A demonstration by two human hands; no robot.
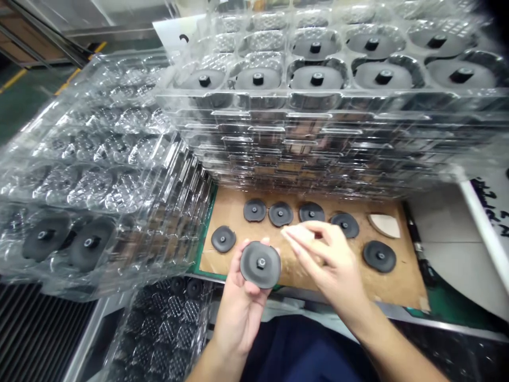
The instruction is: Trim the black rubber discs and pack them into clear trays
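My left hand point(244, 289) is closed round the rim of a dark grey round plastic disc point(254, 265) with a small raised hub at its centre, face up. To the right and slightly above it, my right hand point(332, 254) pinches a small white pad point(299, 233), whose exact kind I cannot make out. Its tip points toward the held disc without touching it. Behind both hands, similar dark discs point(280, 213) lie on a brown cardboard sheet point(226, 268); one disc point(379, 257) sits to the right of my right hand.
A cream wedge-shaped piece point(385, 225) lies at the cardboard's right. Tall stacked clear plastic trays point(318, 119) rise at the back, discs in their cups. Another clear tray stack point(91, 159) stands on the left, and a tray point(167, 323) sits low in front of it.
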